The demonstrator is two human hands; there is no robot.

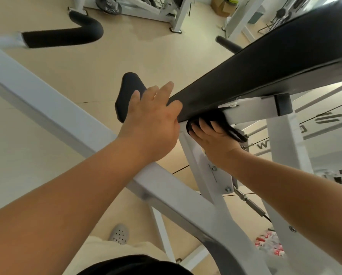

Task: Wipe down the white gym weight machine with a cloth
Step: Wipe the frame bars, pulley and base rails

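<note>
- Head view: the dark cloth (193, 125) is gripped in the curled fingers of the right hand (215, 141) and pressed to the white machine's frame (251, 114), just under the black pad (265, 66).
- The left hand (152, 124) is laid on the pad's near end, fingers nearly straight, holding nothing.
- Firm pressure is best applied, with bracket corners and bolts followed while the pad is steadied.
- A beige floor (86, 76) is seen beneath; other white machines (166, 14) and a cardboard box (222, 6) are set at its far edge.

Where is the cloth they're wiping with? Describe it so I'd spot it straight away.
Start at the long black padded bench slanting across the right of the view. Under its lower end, against the white frame, the right hand holds a dark cloth. It is the only crumpled, folded black thing there; the seat pad nearby is smooth.
</note>
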